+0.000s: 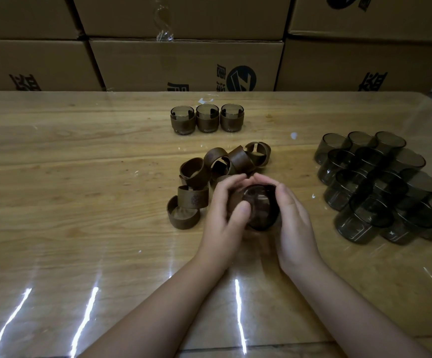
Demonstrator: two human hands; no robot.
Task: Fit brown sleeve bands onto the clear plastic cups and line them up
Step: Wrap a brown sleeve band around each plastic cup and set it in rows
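Cradling one dark-tinted cup between both hands, low over the table and just in front of the heap of brown bands. Curling the left hand and the right hand round its wall, tilting the mouth toward the camera.

Probably handling as light, thin and smooth: slipping easily under bare fingers and flexing if squeezed hard, so likely gripping best at the sides near the rim, leaving the base free. Judging the split bands as soft and springy, opening easily for sliding on.

Hiding most of the cup's wall behind the fingers, so failing to show whether a band is already sitting round it. Struggling to count the bare cups heaped at the right, dark and overlapping. Seeing three finished cups lining up beyond.
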